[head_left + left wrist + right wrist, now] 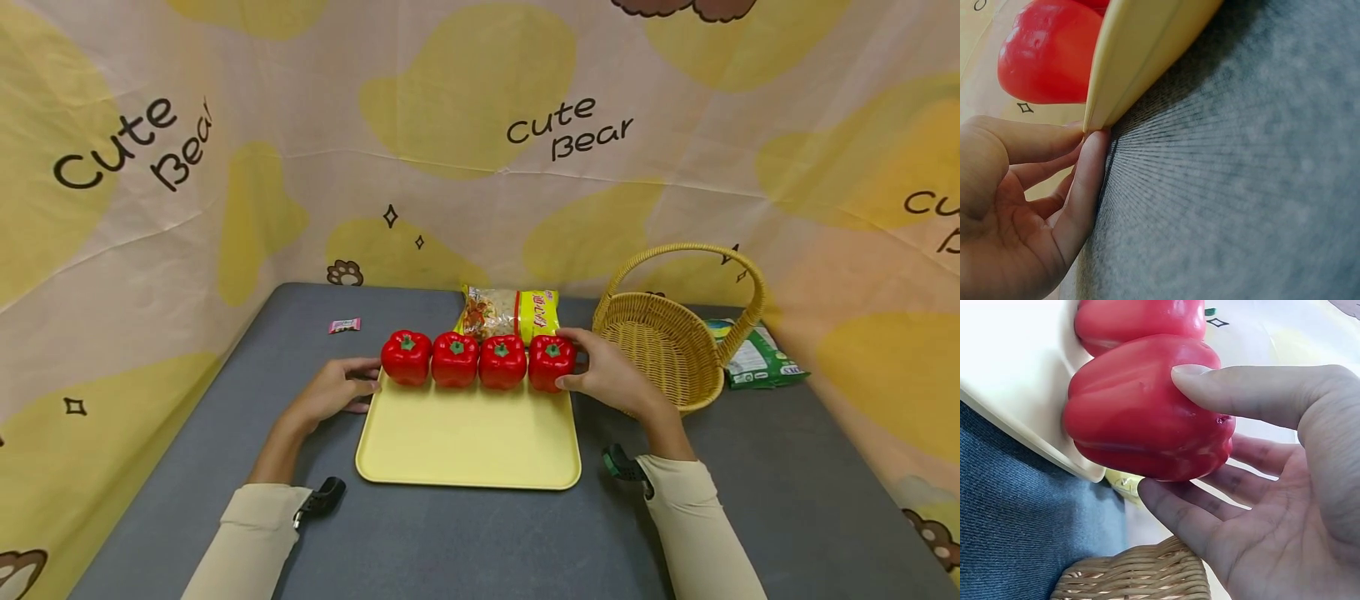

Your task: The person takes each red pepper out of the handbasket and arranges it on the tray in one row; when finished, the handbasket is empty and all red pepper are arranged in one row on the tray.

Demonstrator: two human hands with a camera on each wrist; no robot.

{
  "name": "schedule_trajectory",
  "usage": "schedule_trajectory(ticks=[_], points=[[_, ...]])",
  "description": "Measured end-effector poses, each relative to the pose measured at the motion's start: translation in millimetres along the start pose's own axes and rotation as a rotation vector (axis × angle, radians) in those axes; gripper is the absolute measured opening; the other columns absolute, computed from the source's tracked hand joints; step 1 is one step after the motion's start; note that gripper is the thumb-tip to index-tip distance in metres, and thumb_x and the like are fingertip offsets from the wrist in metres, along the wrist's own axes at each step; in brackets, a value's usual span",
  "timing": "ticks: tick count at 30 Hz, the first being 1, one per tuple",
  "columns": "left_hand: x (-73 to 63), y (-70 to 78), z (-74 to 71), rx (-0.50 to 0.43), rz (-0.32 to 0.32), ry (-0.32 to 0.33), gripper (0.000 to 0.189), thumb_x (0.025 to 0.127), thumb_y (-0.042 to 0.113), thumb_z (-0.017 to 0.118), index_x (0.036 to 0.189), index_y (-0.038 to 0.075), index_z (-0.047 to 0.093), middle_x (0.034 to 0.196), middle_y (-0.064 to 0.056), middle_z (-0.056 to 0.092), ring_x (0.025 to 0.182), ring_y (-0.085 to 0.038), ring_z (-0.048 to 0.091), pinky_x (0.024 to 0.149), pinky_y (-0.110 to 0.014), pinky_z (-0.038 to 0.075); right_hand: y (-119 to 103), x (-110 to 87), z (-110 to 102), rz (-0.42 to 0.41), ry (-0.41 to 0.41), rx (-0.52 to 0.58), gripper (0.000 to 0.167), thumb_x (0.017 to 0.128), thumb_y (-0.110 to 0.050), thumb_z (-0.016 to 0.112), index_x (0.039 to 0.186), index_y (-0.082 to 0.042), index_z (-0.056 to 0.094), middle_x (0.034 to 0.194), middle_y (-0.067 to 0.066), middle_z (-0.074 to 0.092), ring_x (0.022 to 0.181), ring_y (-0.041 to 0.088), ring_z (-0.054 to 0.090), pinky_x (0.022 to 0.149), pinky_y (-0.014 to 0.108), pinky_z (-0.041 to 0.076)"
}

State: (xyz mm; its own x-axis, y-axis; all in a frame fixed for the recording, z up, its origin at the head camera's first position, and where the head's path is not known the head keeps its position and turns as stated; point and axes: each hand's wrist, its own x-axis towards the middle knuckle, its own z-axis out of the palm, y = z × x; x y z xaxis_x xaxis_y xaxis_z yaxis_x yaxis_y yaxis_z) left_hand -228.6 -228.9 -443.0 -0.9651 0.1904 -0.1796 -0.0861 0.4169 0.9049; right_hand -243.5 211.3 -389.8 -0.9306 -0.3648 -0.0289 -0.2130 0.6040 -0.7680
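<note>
Several glossy red bell peppers with green stems stand in a row along the far end of a yellow tray. My right hand holds the rightmost bell pepper, thumb on one side and fingers round the other. At the tray's left edge, my left hand pinches the rim between thumb and a finger, as the left wrist view shows up close. The leftmost bell pepper stands just inside that edge.
A yellow wicker basket with a tall handle stands right of the tray, close to my right forearm. Behind the peppers lies a yellow food packet. A green packet is beyond the basket, and a small pink wrapped sweet lies back left.
</note>
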Motion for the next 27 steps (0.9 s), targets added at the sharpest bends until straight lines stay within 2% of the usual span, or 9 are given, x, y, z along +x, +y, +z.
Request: schedule_trajectory(ticks=[5, 14, 20, 27], points=[[0.1, -0.3, -0.3, 0.000, -0.002, 0.002, 0.053, 0.103, 0.012, 0.063, 0.153, -0.002, 0.053, 0.142, -0.027, 0.060, 0.108, -0.025, 0.070, 0.080, -0.032, 0.066, -0.7, 1.4, 1.2, -0.014, -0.012, -0.023, 0.081, 0.088, -0.009, 0.081, 0.159, 0.000, 0.042, 0.151, 0.024, 0.054, 0.132, 0.043, 0.061, 0.105, 0.055, 0.056], [0.1, -1.8, -0.5, 0.002, 0.002, -0.001, 0.054, 0.103, 0.012, 0.063, 0.153, -0.003, 0.052, 0.141, -0.027, 0.059, 0.108, -0.025, 0.071, 0.080, -0.032, 0.066, 1.2, 2.6, 2.4, -0.019, -0.023, -0.030, 0.083, 0.089, -0.010, 0.081, 0.160, 0.001, 0.039, 0.154, 0.026, 0.049, 0.135, 0.046, 0.058, 0.107, 0.056, 0.055], [-0.2, -1.0, -0.7, 0.000, 0.003, -0.002, 0.054, 0.103, 0.012, 0.063, 0.153, -0.002, 0.052, 0.141, -0.027, 0.059, 0.108, -0.025, 0.070, 0.081, -0.032, 0.066, 1.2, 3.0, 3.1, -0.045, -0.004, -0.093, 0.084, 0.088, -0.010, 0.083, 0.160, 0.000, 0.040, 0.155, 0.026, 0.049, 0.135, 0.044, 0.057, 0.109, 0.057, 0.053], [0.5, -1.4, -0.9, 0.002, -0.002, -0.003, 0.054, 0.103, 0.013, 0.063, 0.154, -0.002, 0.052, 0.141, -0.027, 0.059, 0.108, -0.025, 0.070, 0.081, -0.032, 0.066, 1.1, 2.7, 4.9, -0.055, 0.018, -0.110, 0.080, 0.090, -0.010, 0.081, 0.159, 0.001, 0.042, 0.155, 0.027, 0.048, 0.138, 0.045, 0.054, 0.112, 0.059, 0.050]])
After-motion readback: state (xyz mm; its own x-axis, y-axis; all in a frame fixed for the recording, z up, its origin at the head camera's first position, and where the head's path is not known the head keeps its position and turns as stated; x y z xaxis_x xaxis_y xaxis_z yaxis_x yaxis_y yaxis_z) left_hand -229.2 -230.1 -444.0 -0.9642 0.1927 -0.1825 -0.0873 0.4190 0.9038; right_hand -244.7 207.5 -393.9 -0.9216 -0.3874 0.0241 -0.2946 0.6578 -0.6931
